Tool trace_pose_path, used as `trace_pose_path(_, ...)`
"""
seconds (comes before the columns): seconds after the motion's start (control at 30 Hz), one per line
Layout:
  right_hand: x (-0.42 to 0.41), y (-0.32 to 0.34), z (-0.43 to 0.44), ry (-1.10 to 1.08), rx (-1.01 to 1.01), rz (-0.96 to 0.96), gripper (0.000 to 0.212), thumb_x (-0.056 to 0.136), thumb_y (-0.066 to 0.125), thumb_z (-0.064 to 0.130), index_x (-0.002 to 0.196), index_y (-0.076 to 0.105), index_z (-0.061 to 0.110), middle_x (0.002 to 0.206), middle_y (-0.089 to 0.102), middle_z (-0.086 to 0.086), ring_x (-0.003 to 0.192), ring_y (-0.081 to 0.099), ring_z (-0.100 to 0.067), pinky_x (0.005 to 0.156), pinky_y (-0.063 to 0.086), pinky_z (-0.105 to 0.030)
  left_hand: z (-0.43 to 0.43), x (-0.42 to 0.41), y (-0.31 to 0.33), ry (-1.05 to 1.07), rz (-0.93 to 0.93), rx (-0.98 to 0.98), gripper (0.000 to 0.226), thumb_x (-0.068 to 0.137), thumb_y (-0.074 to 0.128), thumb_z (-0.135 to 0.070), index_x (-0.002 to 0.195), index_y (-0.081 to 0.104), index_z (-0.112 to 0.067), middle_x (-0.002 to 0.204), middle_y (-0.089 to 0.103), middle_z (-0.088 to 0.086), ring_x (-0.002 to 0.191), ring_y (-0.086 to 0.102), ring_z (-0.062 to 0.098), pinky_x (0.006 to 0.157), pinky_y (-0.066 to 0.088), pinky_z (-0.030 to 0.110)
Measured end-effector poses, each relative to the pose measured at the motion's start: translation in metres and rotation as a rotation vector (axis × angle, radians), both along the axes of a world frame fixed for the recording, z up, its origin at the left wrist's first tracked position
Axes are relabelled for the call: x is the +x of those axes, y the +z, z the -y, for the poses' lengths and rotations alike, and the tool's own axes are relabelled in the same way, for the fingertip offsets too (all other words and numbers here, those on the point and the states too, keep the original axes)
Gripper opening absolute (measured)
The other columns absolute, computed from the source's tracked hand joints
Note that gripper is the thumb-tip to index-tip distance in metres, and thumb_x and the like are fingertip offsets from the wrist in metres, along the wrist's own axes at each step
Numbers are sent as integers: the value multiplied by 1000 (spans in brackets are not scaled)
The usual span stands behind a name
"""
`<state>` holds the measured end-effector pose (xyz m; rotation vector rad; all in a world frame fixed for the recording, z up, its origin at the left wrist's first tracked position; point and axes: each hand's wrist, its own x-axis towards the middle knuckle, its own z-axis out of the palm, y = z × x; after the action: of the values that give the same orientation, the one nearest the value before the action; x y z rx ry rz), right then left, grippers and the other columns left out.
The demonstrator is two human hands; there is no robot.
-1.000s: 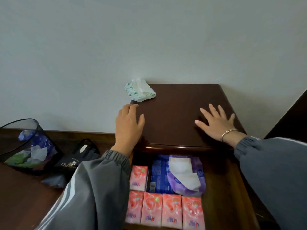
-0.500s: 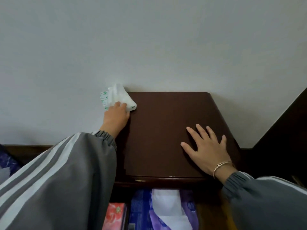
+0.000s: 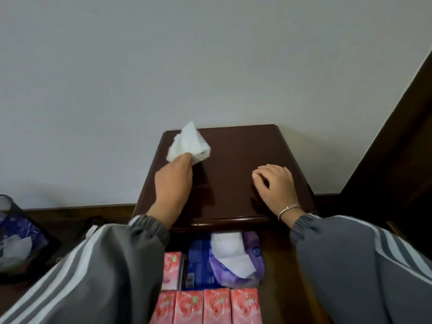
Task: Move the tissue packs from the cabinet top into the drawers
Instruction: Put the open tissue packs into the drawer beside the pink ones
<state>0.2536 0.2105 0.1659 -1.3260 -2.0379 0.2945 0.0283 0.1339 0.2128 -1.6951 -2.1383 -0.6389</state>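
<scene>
nearly done i think: pink packs [image 3: 217, 305] and a purple pack [image 3: 236, 260] sit in the open drawer [image 3: 278, 277] bottom middle, my left hand [image 3: 174, 181] pinches the only white pack [image 3: 189, 143] on the top [image 3: 233, 183] mid-frame, right hand [image 3: 275, 185] loosely curled on it, empty.

Small print on the blue pack [image 3: 198, 263] is unreadable.

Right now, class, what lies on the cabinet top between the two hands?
Nothing: in the head view only bare dark cabinet top separates the left hand, which grips the white tissue pack, from the right hand.
</scene>
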Motion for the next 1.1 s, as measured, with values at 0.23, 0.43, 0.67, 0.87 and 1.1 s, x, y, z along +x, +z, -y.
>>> trace_pose_path(0.23,28,62,95,141,-770,-789,38,89,47,57,83,74,30,86,75,8,80,71,-6,66,55,-21,102,99,9,-412,-161,148,33,70,77,-8,102,70,-11,107,72,6,86,71,22,58,56,30)
trace_pose_path(0.43,92,53,161,101,-905,-829,16,89,60,9,103,66,14,96,74,-7,87,71,-21,65,56,-29,165,145,-17,-699,-157,20,28,84,66,-14,111,68,-9,121,65,8,96,67,22,73,56,32)
trace_pose_path(0.67,147,23,184,-113,-859,-698,17,85,63,1,90,65,16,99,70,-11,83,68,-19,66,54,-29,226,116,-47,-304,274,7,35,89,60,-21,123,62,-13,126,61,3,113,58,17,99,44,27)
trace_pose_path(0.87,128,-3,180,-202,-701,-250,32,79,68,11,110,60,13,82,62,2,75,61,-14,61,49,-25,240,60,-82,405,482,-249,42,93,50,-28,130,52,-8,135,51,13,122,48,34,100,40,49)
trace_pose_path(1.1,88,-20,173,-143,-553,41,39,82,60,10,120,51,13,110,61,-9,98,60,-27,79,49,-31,238,59,-97,483,448,-224,39,92,50,-29,125,56,-9,126,60,11,108,59,34,90,43,45)
